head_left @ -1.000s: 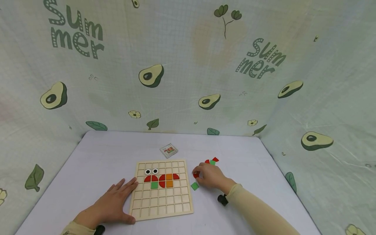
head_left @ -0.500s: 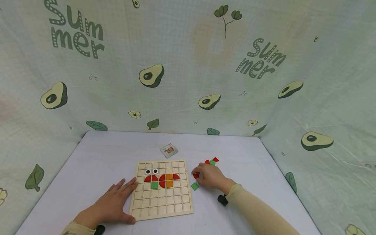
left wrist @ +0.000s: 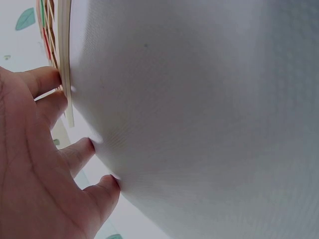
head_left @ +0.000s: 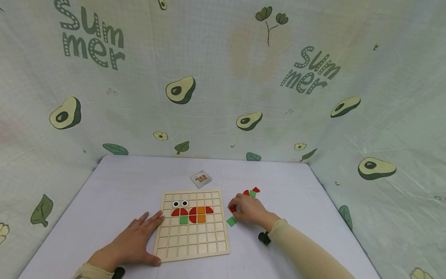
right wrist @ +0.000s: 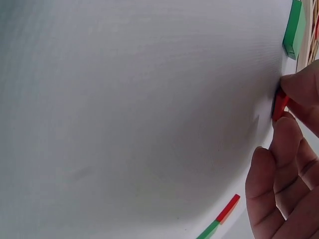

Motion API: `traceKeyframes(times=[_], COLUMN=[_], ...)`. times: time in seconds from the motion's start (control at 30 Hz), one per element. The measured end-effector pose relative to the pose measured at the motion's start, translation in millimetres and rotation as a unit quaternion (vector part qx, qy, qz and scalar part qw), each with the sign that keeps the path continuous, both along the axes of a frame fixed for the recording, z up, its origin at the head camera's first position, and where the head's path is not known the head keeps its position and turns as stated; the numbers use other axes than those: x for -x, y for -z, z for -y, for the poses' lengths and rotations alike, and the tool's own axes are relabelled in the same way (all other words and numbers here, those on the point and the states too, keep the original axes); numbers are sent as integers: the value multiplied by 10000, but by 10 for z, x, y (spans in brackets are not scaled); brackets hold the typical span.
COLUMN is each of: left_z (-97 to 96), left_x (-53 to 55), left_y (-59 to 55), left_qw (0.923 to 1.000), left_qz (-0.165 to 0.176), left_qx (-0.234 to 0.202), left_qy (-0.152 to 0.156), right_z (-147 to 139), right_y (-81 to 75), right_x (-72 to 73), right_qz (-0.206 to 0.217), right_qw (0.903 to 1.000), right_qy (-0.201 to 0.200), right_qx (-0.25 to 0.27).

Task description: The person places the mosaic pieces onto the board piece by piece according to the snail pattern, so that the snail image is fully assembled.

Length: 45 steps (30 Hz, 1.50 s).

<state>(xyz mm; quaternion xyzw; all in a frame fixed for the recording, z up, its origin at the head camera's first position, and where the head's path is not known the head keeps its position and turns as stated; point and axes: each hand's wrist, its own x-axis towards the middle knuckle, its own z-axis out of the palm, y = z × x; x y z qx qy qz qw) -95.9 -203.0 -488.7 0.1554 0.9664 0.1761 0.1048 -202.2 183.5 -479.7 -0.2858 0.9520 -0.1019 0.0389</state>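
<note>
A pale wooden grid board (head_left: 202, 248) lies on the table. My left hand (head_left: 134, 242) is spread flat beside it, with fingertips and thumb touching its left edge. Right of the board, my right hand (head_left: 251, 210) pinches a small red piece (right wrist: 280, 103) between thumb and fingers, down at the table surface. Fingers partly cover the piece in the head view. Set in the board are two round eye pieces (head_left: 176, 204), several red quarter-circle pieces (head_left: 183, 212), orange squares (head_left: 201, 218) and a green square (head_left: 183, 220).
A loose green square (head_left: 231, 221) lies between the board and my right hand. Beyond that hand lie another green piece (head_left: 253, 193) and red pieces (head_left: 256, 190). A small picture card (head_left: 201, 178) rests behind the board. Patterned cloth (head_left: 216, 128) hangs around the table.
</note>
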Motion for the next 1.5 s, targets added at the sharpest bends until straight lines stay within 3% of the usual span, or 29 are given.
traceKeyframes(times=[0.33, 0.7, 0.83, 1.07, 1.27, 1.5], left_z=[7, 29, 31, 37, 33, 34], left_x=[-11, -5, -4, -11, -10, -6], left_y=[3, 24, 22, 8, -5, 15], left_qw=[10000, 10000, 10000, 9999, 10000, 10000], left_qz=[40, -30, -37, -89, -20, -10], left_qx=[10, -21, -25, -29, -48, -54], left_qy=[-4, 49, 53, 80, 51, 60], right_z=[10, -62, -125, -211, -195, -162], right_y=[-16, 18, -26, -67, -59, -47], right_x=[12, 20, 18, -1, -9, -4], right_qz=[-18, 410, 286, 193, -197, -187], right_qw=[9999, 9952, 9969, 9997, 9994, 9993], right_qy=[-131, 381, 365, 102, -229, 313], right_qx=[-10, 807, 633, -125, -166, 76])
